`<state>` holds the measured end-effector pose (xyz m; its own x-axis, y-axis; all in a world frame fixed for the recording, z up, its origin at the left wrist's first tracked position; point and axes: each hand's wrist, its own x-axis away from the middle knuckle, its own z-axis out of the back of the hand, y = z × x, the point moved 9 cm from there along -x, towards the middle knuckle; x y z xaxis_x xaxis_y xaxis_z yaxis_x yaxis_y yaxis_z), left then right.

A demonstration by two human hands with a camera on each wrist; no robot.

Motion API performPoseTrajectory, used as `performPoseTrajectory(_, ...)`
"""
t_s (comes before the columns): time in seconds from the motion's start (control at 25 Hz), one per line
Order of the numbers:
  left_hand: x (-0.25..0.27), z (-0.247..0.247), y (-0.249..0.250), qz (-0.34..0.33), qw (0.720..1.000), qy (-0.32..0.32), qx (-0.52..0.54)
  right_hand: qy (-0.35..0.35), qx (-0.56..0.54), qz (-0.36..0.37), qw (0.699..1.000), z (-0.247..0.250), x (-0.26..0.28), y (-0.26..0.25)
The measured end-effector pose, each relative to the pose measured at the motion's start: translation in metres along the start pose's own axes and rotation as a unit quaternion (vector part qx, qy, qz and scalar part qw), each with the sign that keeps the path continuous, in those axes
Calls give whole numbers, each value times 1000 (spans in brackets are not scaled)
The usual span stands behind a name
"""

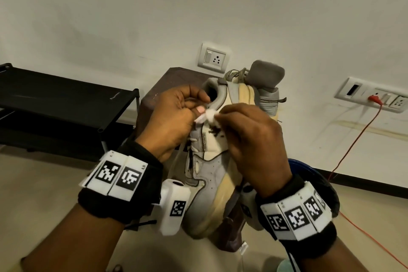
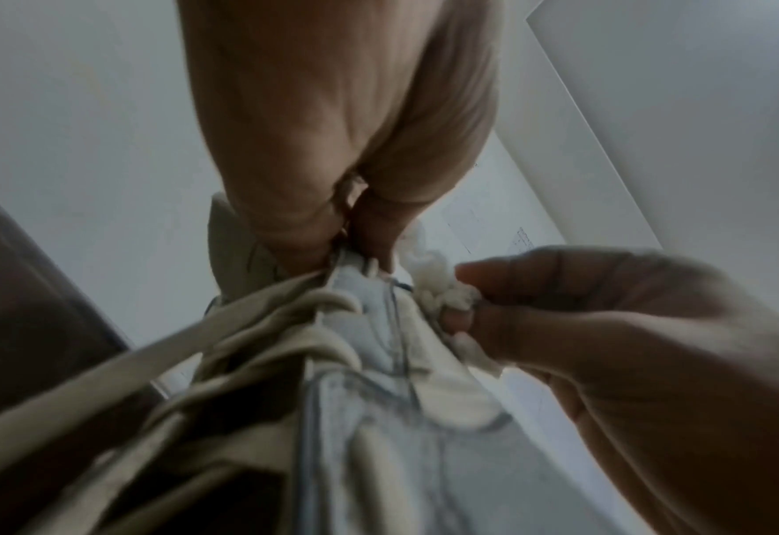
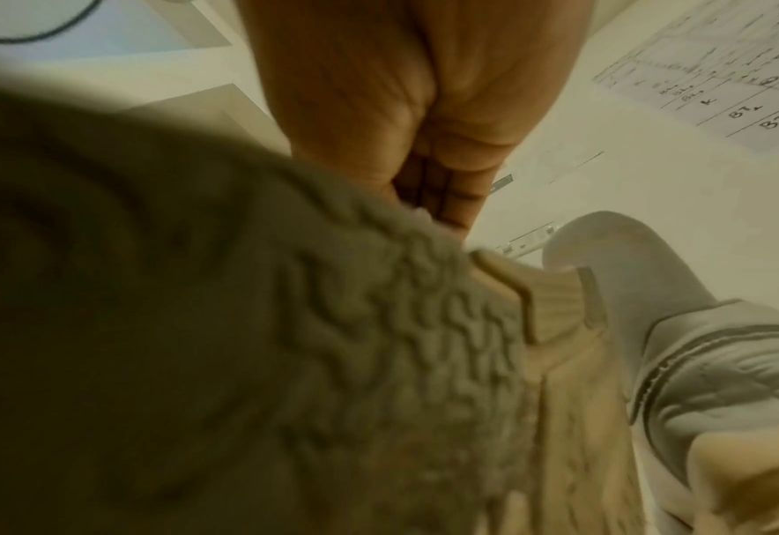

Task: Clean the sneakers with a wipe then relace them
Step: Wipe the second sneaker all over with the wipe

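Observation:
A grey and cream sneaker is held up in front of me, toe toward me and lying on its side. My left hand grips its upper edge by the eyelets, with loose beige laces hanging below. My right hand pinches a crumpled white wipe against the side of the sneaker near the collar. The wipe also shows in the left wrist view. The right wrist view is filled by the sneaker's ridged sole. The second sneaker stands behind the held one.
A brown stool stands under the sneakers against the white wall. To the left is a black shelf rack. Wall sockets sit above the stool, and a red cable runs from a socket at the right down to the floor.

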<state>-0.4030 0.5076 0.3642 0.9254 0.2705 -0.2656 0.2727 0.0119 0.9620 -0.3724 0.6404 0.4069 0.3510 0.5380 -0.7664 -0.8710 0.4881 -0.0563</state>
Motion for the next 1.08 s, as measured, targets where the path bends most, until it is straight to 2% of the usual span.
performPoseTrajectory(0.2,-2,-14,-7,5,998,-37,-41,-4,-17,-50,999,-6,-6,21)
performPoseTrajectory(0.32,-1,-18,-13,37,994,-94,-36,-4,-18,-69,997,-9,-3,25)
performPoseTrajectory(0.4,4,-20,-14,23,991,-108,-78,-4,-12,-83,996,-9,-2,29)
performPoseTrajectory(0.48,6,-21,-12,-1,992,-95,-88,-21,-13,-80,996,-9,-2,30)
performPoseTrajectory(0.6,0,-8,-10,-14,999,-33,-40,-124,-46,-11,991,-20,5,6)
performPoseTrajectory(0.68,-8,4,-9,-16,1000,6,-18,-214,-64,32,974,-33,17,-8)
performPoseTrajectory(0.72,-10,6,-8,-19,1000,10,-21,-237,-66,40,968,-38,22,-10)
performPoseTrajectory(0.8,-13,7,-8,-28,999,-2,-41,-211,-52,37,975,-37,21,-5)
performPoseTrajectory(0.96,-12,6,-11,-48,998,-22,-43,-48,-6,-46,998,-16,6,39)
performPoseTrajectory(1.08,-10,3,-11,-63,995,-17,-76,-39,-12,-77,996,-11,4,53)
